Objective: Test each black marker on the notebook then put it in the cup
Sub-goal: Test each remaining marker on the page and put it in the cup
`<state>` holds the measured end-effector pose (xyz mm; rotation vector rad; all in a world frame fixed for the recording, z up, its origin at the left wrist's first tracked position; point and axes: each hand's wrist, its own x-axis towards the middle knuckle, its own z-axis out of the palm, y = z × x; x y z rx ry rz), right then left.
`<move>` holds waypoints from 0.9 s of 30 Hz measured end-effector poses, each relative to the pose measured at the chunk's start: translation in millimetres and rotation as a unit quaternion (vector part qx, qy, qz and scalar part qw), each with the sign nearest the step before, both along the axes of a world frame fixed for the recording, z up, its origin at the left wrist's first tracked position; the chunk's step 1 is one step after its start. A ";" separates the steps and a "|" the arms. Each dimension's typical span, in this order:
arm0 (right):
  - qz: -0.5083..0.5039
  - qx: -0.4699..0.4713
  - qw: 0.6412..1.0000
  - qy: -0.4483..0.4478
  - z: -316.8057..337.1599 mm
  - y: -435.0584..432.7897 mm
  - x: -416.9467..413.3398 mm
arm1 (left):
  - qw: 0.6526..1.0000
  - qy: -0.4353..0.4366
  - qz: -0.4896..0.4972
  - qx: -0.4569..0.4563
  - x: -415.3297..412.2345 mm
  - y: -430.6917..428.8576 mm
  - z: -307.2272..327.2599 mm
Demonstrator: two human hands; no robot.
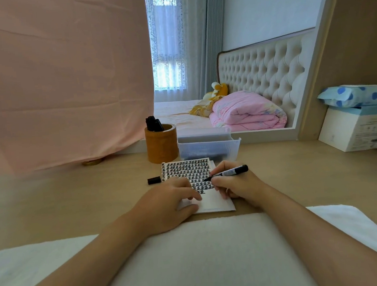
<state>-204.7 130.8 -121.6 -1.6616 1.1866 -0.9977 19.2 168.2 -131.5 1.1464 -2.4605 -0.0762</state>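
Sitting at the pale wooden worktop (pixel 63 197), you face a large pink cloth (pixel 61 80) hanging over the far left and a mirror (pixel 310 101) on the right that shows a bed with a folded pink quilt; a white box (pixel 353 130) with a blue spotted pack on it stands at the far right edge; a white towel (pixel 192 255) lies across the near edge under your forearms. Beyond the page, a clear plastic bin (pixel 209 146) holds dark shapes, too blurred to name; just left of it and touching or nearly so stands the brown cup (pixel 161 144), with black markers (pixel 154 123) upright inside. The notebook (pixel 197 182) lies flat in the centre, its upper part filled with rows of black marks, its lower part blank. Your left hand (pixel 165 201) rests flat on the notebook's lower left corner, fingers spread, grip holding nothing; your right hand (pixel 238 184) has its grip closed in a writing hold around a black marker (pixel 228 172), tip down on the page at the last rows of marks, tail tilted up to the right. A black cap (pixel 154 180) lies on the worktop just left of the notebook.
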 end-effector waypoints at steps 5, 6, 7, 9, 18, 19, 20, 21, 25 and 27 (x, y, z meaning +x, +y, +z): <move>-0.021 -0.001 1.000 -0.008 -1.8 -0.8 5.2 | 0.999 -0.030 -0.014 -0.004 0.6 -3.2 -1.6; -0.020 -0.006 1.000 -0.001 -2.0 -0.2 6.0 | 0.999 -0.030 -0.014 -0.004 0.6 -3.4 -2.2; -0.020 -0.008 1.000 0.001 -1.7 0.9 6.6 | 0.999 -0.029 -0.014 -0.003 0.3 -3.5 -2.1; -0.021 -0.010 1.000 0.005 -0.7 2.8 6.9 | 1.000 -0.026 -0.013 -0.001 -0.1 -3.5 -1.9; -0.038 -0.048 0.996 0.071 -4.1 1.7 8.4 | 0.999 -0.019 -0.004 0.030 -1.9 -3.1 -1.5; -0.037 -0.051 0.996 0.070 -4.5 1.5 8.4 | 0.999 -0.018 -0.005 0.030 -1.8 -3.2 -1.7; -0.037 -0.055 0.995 0.070 -5.0 1.6 8.3 | 0.999 -0.017 -0.005 0.029 -1.8 -3.1 -1.8; -0.036 -0.059 0.995 0.072 -5.1 1.6 8.3 | 0.999 -0.017 -0.005 0.029 -1.7 -3.2 -1.8; -0.031 -0.081 0.991 0.101 -4.7 2.3 9.6 | 0.999 -0.019 -0.003 0.033 -1.9 -3.3 -1.9; -0.031 -0.088 0.989 0.111 -4.8 1.9 10.6 | 0.999 -0.020 -0.002 0.034 -1.6 -3.2 -2.0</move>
